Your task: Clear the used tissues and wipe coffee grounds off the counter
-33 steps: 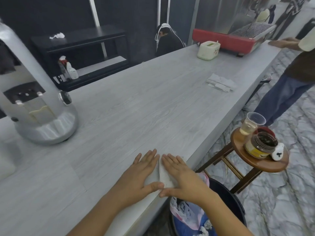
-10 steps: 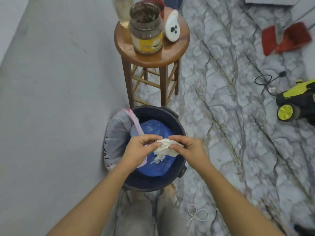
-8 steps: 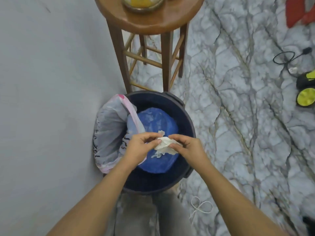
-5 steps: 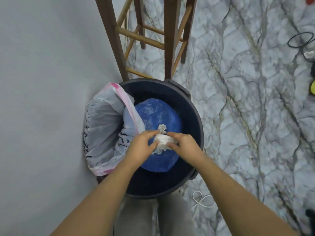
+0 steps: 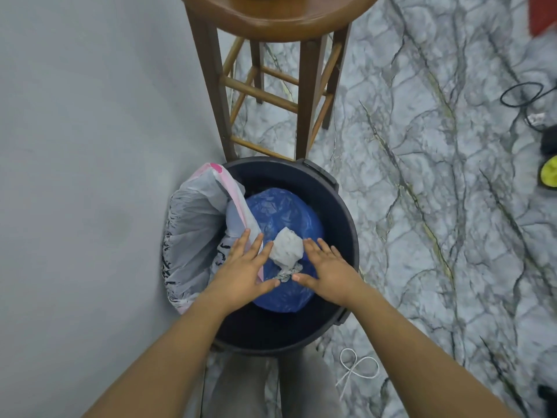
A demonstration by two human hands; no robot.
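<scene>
A crumpled white tissue (image 5: 286,247) lies loose inside the dark round bin (image 5: 337,206), on top of a blue plastic bag (image 5: 283,212). My left hand (image 5: 244,273) hovers over the bin's left side with fingers spread and nothing in it. Just right of the tissue, my right hand (image 5: 328,270) is also flat and spread, holding nothing. Neither hand touches the tissue. The counter top is out of view; only its grey side wall (image 5: 90,176) shows at the left.
A white and pink plastic bag (image 5: 196,233) hangs over the bin's left rim. A wooden stool (image 5: 280,22) stands just beyond the bin. On the marble floor lie a white cord (image 5: 358,368), a black cable (image 5: 524,95) and a yellow-and-black device (image 5: 548,173) at the far right.
Both hands held the balled tissue over the bin; now they have let go and spread apart, and the tissue sits on the blue bag. Earlier the hands pressed it on the counter.
</scene>
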